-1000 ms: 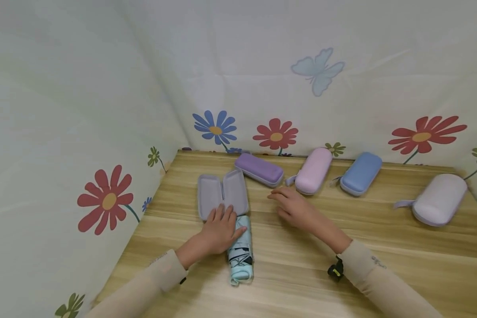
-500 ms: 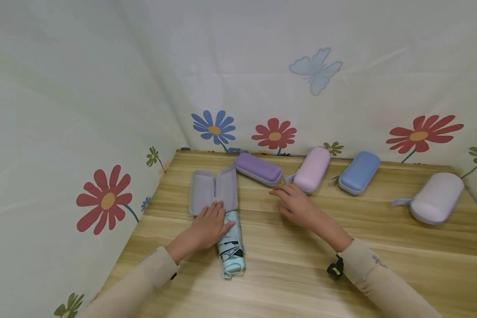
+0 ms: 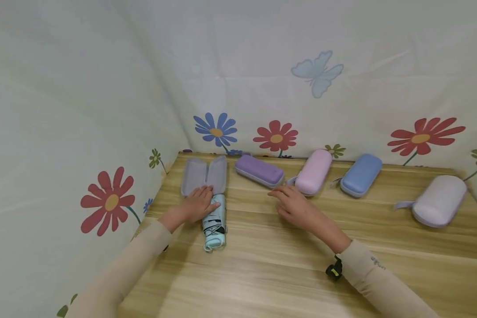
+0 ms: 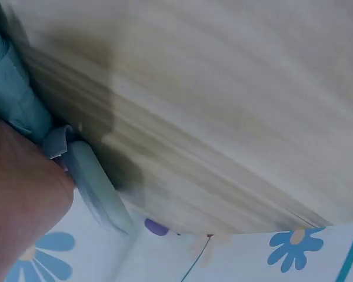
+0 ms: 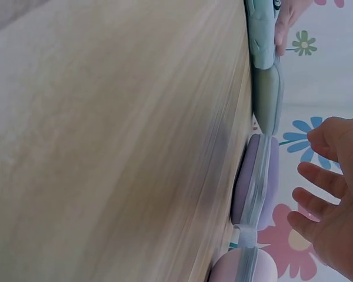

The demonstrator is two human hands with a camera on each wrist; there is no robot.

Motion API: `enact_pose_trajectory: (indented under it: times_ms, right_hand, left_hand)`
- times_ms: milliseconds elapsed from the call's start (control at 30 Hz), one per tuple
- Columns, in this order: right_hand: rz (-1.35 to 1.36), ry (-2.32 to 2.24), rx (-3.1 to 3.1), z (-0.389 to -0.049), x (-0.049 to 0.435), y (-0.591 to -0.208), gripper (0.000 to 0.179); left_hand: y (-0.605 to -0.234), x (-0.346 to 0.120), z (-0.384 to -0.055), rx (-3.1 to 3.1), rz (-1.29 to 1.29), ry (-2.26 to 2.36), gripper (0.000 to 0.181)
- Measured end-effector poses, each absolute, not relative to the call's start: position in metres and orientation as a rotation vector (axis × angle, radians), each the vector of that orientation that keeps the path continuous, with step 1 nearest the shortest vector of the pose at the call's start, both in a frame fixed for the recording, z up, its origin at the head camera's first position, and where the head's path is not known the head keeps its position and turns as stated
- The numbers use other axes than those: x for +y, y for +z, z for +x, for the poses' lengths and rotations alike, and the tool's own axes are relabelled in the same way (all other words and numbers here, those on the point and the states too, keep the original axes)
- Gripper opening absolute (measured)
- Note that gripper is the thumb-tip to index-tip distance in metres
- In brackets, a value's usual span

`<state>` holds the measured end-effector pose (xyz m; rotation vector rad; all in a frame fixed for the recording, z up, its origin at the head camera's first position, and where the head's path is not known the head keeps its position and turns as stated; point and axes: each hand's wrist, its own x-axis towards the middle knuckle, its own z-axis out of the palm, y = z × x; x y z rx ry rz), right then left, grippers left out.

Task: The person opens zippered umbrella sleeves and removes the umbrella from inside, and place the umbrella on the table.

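Note:
My left hand (image 3: 194, 204) rests with fairly straight fingers on the near edge of an unfolded zip case (image 3: 194, 174), its grey lining facing up. The thumb reaches over a folded light-blue umbrella (image 3: 214, 223), which lies just below the case. In the left wrist view part of the umbrella (image 4: 15, 97) shows beside the hand, with the case's outer shell (image 4: 97, 185) beyond it. My right hand (image 3: 296, 207) holds nothing; its relaxed fingers, spread apart in the right wrist view, are near a purple case (image 3: 259, 170) and a pink case (image 3: 314, 172).
Along the back of the wooden table (image 3: 262, 274) a blue case (image 3: 361, 175) lies right of the pink one. Farther right is a whitish case (image 3: 440, 201) with a strap. A flower-printed white curtain (image 3: 242, 79) borders the table at the back and left.
My left hand has pushed the unfolded case and the umbrella away and to the left, toward the back left corner. The right hand stays almost where it was.

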<state>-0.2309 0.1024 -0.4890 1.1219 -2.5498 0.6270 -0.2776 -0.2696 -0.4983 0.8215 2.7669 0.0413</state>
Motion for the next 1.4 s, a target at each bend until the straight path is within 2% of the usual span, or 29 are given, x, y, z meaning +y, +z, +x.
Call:
enact_pose_trajectory:
  times_ms: [200, 400, 600, 733, 1033, 1400]
  right_hand:
    - [1.109, 0.635, -2.554, -0.229, 0.103, -0.491, 0.042]
    - [1.106, 0.653, -2.567, -0.229, 0.103, -0.488, 0.042]
    - [1.130, 0.665, -2.584, -0.227, 0.104, -0.489, 0.042]
    - [1.128, 0.648, -2.595, -0.226, 0.104, -0.491, 0.042]
    - [1.149, 0.646, -2.589, -0.225, 0.104, -0.491, 0.042]
    - [1.114, 0.665, -2.626, -0.223, 0.109, -0.487, 0.042]
  left_hand:
    - [-0.486, -0.249, -0.274, 2.812, 0.764, -0.027, 0.066]
    - [-0.487, -0.209, -0.239, 2.908, 0.516, 0.070, 0.074]
    - [-0.507, -0.201, -0.228, 3.129, 0.638, -0.043, 0.066]
    - [-0.510, -0.209, -0.237, 3.177, 0.735, -0.056, 0.065]
    - [-0.508, -0.255, -0.277, 3.050, 0.701, -0.070, 0.061]
    - [-0.509, -0.285, -0.293, 2.994, 0.971, -0.126, 0.058]
